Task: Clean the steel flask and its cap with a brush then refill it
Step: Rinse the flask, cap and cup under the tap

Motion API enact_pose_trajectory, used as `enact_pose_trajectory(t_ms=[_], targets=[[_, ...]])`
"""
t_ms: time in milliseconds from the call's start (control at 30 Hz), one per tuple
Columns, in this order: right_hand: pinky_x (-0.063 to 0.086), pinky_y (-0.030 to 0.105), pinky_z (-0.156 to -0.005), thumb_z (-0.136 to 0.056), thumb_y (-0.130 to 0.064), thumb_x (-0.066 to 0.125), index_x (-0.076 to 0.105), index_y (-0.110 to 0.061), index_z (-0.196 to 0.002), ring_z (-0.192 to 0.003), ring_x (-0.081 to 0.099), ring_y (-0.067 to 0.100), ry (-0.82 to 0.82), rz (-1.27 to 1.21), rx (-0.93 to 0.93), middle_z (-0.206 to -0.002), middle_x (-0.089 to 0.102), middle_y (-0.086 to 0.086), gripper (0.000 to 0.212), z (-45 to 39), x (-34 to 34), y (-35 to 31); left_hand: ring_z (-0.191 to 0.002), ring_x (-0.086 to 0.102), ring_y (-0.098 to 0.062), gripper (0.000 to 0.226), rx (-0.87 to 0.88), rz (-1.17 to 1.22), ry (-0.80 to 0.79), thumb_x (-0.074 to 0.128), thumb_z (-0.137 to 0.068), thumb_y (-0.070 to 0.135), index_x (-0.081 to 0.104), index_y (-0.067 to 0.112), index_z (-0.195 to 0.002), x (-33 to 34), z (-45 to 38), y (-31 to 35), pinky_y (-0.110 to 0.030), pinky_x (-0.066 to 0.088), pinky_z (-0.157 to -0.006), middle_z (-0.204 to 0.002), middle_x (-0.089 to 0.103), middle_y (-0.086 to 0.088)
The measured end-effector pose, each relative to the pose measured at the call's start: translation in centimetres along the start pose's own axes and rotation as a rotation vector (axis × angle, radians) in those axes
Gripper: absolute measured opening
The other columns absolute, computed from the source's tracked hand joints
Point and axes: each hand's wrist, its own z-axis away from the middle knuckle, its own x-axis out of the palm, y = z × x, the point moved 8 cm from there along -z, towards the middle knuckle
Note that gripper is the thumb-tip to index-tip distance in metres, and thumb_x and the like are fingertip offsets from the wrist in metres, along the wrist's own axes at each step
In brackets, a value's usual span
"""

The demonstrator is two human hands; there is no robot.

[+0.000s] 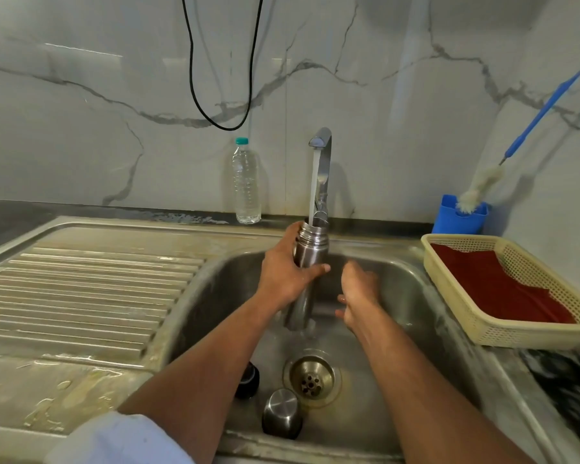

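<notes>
Steel cap (pixel 282 413) lies in the sink (pixel 416 296); left hand (pixel 282 276) wraps the wet, slippery flask (pixel 310 249), heavier as it fills; right hand (pixel 357 293) loose, empty; grip mid-body

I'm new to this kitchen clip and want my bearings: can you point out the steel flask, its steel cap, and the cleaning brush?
steel flask (pixel 310 252): head view, on its upper body below the neck.
steel cap (pixel 282 411): head view, on its domed side, lying in the sink.
brush (pixel 482 185): head view, on its white bristles.
</notes>
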Motion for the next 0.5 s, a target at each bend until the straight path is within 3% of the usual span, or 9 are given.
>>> enact_pose_trajectory(t_ms=[133, 233, 500], targets=[[0.055, 0.057, -0.098, -0.100, -0.041, 0.048, 0.056, -0.012, -0.137, -0.114, 0.062, 0.037, 0.012, 0.023, -0.008, -0.133, 0.061, 0.014, 0.048, -0.3, -0.1, 0.0, -0.116, 0.062, -0.011, 0.093, -0.056, 0.048, 0.070, 0.095, -0.074, 0.028, 0.044, 0.029, -0.151, -1.0, -0.1, -0.3, -0.037, 0.054, -0.104, -0.130, 0.065, 0.011], [0.055, 0.051, -0.084, -0.102, -0.040, 0.048, 0.054, -0.013, -0.140, -0.116, 0.061, 0.039, 0.006, 0.024, 0.003, -0.133, 0.059, 0.014, 0.047, -0.5, -0.3, 0.1, -0.110, 0.066, -0.012, 0.086, 0.021, -0.029, 0.017, 0.095, -0.074, 0.026, 0.048, 0.030, -0.146, -0.4, 0.0, 0.7, -0.031, 0.056, -0.096, -0.121, 0.068, 0.012], [0.053, 0.050, -0.086, -0.102, -0.041, 0.046, 0.053, -0.014, -0.142, -0.117, 0.061, 0.039, 0.007, 0.031, 0.002, -0.136, 0.057, 0.015, 0.048, -0.4, -0.3, 0.1, -0.109, 0.066, -0.012, 0.088, -0.008, 0.007, 0.054, 0.096, -0.072, 0.025, 0.049, 0.030, -0.145, -0.6, -0.1, 0.7, -0.033, 0.057, -0.098, -0.121, 0.068, 0.010]])
